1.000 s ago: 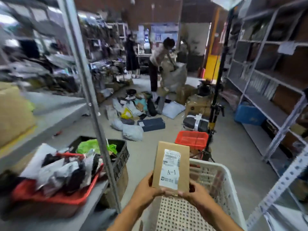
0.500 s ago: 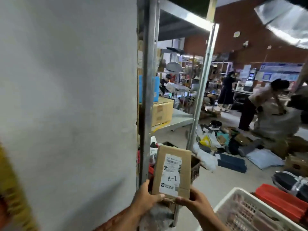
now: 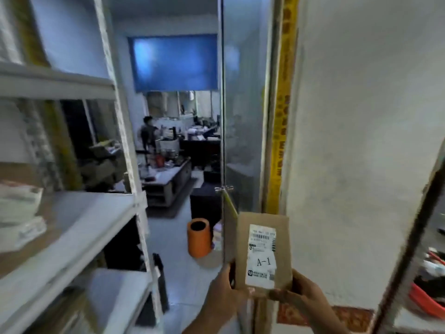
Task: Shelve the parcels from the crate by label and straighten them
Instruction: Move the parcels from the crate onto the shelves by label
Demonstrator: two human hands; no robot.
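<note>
Cardboard parcel [image 3: 262, 251] in both hands' grip

Dim bluish indoor light; heavy motion blur on shelving [image 3: 72, 213]; wide-angle bending at edges; parcel label [image 3: 262, 255] legible.

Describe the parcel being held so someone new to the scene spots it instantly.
Start at the tall white wall on the right with the yellow strip down its edge. Below that strip, both hands hold a slim brown cardboard parcel upright. Its white shipping label reads A-1 in large letters.
</note>
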